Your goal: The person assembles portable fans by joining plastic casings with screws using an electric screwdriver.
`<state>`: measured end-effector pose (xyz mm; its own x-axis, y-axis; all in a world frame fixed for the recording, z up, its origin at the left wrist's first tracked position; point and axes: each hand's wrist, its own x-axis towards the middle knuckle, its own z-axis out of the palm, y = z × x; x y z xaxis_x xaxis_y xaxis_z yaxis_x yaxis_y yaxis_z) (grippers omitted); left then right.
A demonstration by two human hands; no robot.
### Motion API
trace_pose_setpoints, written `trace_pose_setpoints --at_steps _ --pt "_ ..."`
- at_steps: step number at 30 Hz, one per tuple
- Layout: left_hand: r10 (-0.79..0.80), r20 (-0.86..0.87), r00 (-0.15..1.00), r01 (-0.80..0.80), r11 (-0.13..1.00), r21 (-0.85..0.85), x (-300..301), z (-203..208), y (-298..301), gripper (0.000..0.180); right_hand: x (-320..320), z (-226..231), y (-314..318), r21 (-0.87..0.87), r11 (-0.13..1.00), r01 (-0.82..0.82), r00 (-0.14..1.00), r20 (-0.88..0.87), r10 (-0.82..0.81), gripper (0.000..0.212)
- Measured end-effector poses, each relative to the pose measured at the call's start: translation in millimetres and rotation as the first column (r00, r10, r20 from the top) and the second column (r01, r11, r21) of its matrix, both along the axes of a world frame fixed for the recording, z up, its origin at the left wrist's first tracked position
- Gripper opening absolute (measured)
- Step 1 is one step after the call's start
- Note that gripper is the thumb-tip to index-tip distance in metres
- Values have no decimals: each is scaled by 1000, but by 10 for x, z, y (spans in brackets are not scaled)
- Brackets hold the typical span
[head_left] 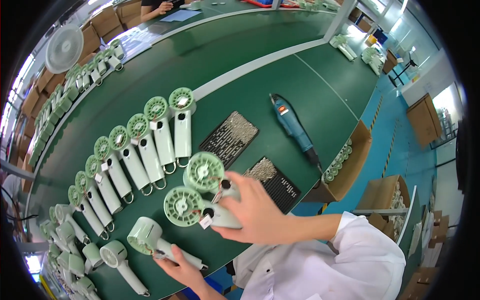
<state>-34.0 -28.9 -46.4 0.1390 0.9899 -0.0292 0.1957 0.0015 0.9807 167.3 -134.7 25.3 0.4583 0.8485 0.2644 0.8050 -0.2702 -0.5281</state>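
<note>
My right hand is closed around the handles of two pale green handheld fans. One round head, the upper fan, is above the lower fan, both with their spoked insides exposed. A small white connector on wires hangs by the lower one. Nearer the front edge, my left hand grips the handle of another handheld fan, its head turned to the left. Just left of that lies a further fan. A slanting row of similar fans lies behind my hands, heads away from me.
Two black screw trays hold small screws. A blue electric screwdriver lies beyond them. Fans pile up at the lower left. A cardboard box of fans stands off the right edge. Across the bench, another person's hand shows.
</note>
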Motion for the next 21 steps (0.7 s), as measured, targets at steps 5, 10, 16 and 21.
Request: trace_pose_setpoints --at_steps 5,10,16,21 --pt "2 -81 997 -1 1000 9 57 45 4 52 1484 165 -196 212 951 224 937 221 -270 58" --pt "-33 -69 997 37 998 59 87 -66 66 49 3482 -247 -584 174 820 545 790 222 -572 49" --pt "-19 -36 999 21 997 75 46 -94 121 43 4633 -688 -951 15 713 701 671 325 -666 60" --pt "-4 -98 995 10 998 57 144 268 102 37 4730 -655 -900 -48 763 645 752 222 -621 61"
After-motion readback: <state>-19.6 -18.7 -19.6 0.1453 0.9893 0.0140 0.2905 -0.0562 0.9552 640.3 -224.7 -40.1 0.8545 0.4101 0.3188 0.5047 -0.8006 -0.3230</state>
